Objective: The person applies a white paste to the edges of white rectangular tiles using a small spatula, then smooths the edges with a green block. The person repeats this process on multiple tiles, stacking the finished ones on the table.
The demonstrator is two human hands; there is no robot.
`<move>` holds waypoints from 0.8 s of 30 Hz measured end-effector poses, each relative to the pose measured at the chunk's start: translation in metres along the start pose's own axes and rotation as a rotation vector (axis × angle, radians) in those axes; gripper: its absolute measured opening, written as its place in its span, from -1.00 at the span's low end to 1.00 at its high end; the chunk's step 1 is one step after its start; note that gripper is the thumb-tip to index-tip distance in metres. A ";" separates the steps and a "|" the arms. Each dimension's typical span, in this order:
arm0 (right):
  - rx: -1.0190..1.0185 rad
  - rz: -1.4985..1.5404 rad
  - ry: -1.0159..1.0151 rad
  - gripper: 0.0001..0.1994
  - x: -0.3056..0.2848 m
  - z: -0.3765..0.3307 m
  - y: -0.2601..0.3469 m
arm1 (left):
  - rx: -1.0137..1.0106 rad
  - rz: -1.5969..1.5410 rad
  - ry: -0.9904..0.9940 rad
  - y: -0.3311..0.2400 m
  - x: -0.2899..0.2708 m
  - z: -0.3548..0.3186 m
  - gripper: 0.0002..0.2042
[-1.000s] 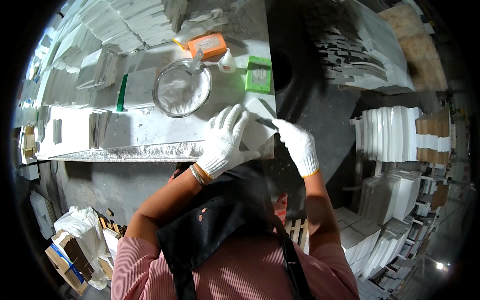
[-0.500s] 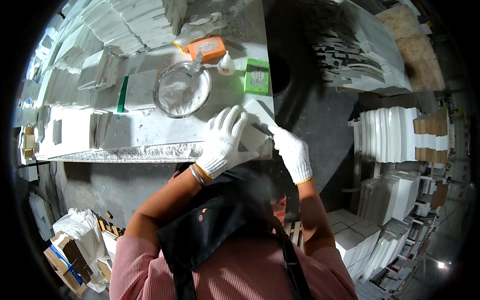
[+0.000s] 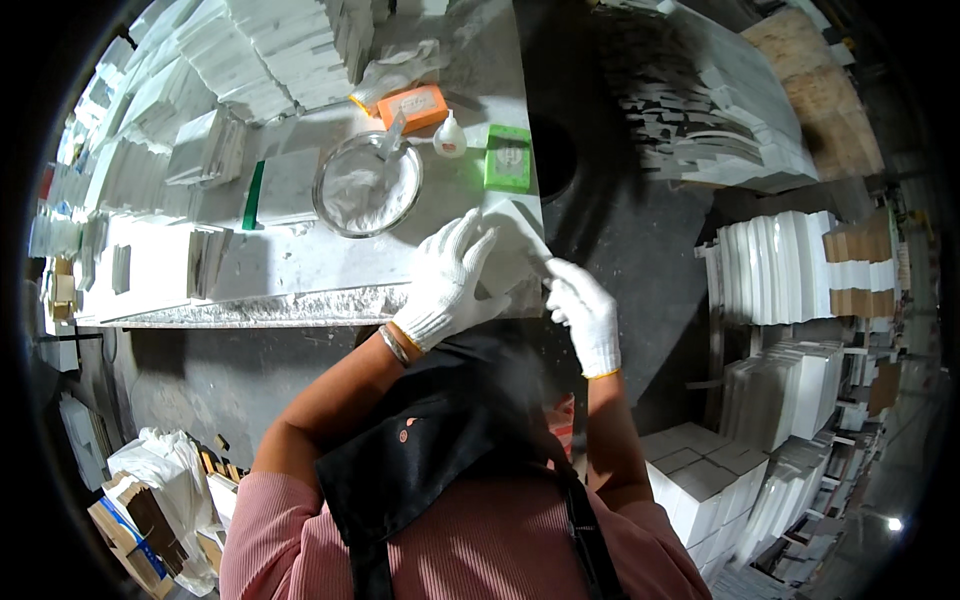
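Note:
My left hand (image 3: 447, 280), in a white knit glove, lies flat with fingers spread on a white tile (image 3: 512, 232) at the table's right front corner. At the tile's right edge my right hand (image 3: 583, 308), also gloved, is closed in a pinch on a thin, flat tool (image 3: 546, 268); its kind cannot be made out. Beyond my left hand stands a round metal-rimmed bowl (image 3: 340, 225) of white paste or powder, with a scraper (image 3: 393, 135) leaning in it. A green box (image 3: 508, 158), a small white squeeze bottle (image 3: 450, 136) and an orange box (image 3: 413, 106) sit nearby.
Stacked white tiles (image 3: 205, 150) crowd the table's left and far side. A green strip (image 3: 254, 195) lies beside a flat tile (image 3: 288, 188). Spare gloves (image 3: 400, 75) rest behind the orange box. Right of the table, across dark floor, stand more tile stacks (image 3: 770, 265) and cartons (image 3: 705, 470).
My right hand has shifted slightly down and toward me along the tile's edge, its fingers more curled. The dark flat face of the tool no longer shows. My left hand stays on the tile.

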State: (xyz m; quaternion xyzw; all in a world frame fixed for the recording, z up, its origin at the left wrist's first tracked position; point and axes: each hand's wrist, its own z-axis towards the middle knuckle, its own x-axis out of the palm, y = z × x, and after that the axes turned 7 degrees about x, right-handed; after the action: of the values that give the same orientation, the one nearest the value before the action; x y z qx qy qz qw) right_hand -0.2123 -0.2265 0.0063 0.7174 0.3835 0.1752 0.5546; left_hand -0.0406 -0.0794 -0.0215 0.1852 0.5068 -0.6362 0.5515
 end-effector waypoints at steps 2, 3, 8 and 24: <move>0.024 0.091 -0.055 -0.63 -0.016 0.003 0.004 | 0.033 -0.062 0.035 0.005 -0.010 0.004 -0.21; 0.002 0.094 -0.063 -0.61 -0.021 0.007 0.002 | 0.056 -0.113 0.071 0.006 -0.021 0.009 -0.30; -0.059 0.341 0.050 -0.59 -0.016 0.030 0.003 | 0.014 -0.539 0.130 0.022 -0.047 0.023 -0.43; -0.015 0.504 0.092 -0.72 0.038 0.067 0.037 | -0.071 -0.341 -0.131 0.020 -0.014 0.021 -0.48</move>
State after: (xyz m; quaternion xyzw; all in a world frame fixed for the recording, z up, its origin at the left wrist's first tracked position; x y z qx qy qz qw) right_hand -0.1289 -0.2456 0.0127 0.7775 0.2162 0.3433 0.4806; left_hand -0.0115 -0.0877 -0.0103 0.0351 0.5159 -0.7129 0.4737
